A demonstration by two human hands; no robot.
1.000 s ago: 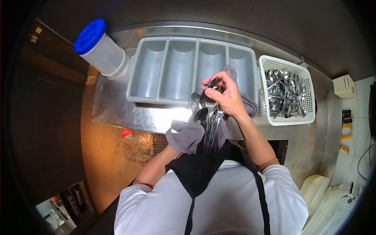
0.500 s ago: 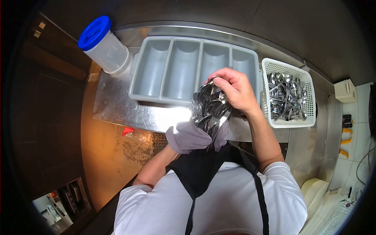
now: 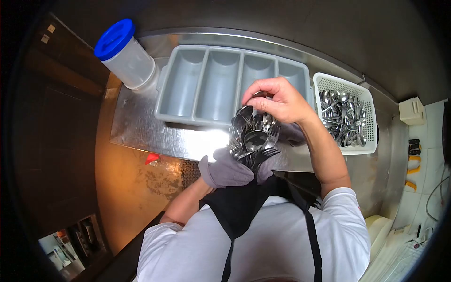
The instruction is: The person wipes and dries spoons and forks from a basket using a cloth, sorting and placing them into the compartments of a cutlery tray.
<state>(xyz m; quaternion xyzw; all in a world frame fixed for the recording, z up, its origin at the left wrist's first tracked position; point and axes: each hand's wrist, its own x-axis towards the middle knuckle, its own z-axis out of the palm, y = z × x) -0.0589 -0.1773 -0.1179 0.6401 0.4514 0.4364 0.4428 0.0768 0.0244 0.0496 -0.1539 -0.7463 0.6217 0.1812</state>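
A bundle of spoons and forks (image 3: 256, 136) stands heads-up in front of my chest, wrapped low down in a grey cloth (image 3: 228, 168). My left hand is covered by this cloth and holds the bundle through it; its fingers are hidden. Above the bundle, my right hand (image 3: 277, 101) pinches a spoon (image 3: 260, 95) between thumb and fingers. Behind it lies a grey tray (image 3: 199, 84) with long compartments, the right ones partly hidden by my hand. On the right, a white perforated basket (image 3: 371, 113) holds many spoons and forks.
At the back left of the steel counter (image 3: 136, 120) stands a clear container (image 3: 131, 63) with a blue lid. A beige box (image 3: 412, 111) is at the far right, above yellow-handled items (image 3: 413, 164). A red object (image 3: 151, 158) lies on the floor.
My right hand has moved right, then back a little left, and now pinches a spoon above the bundle. The cutlery heads in the cloth have fanned out.
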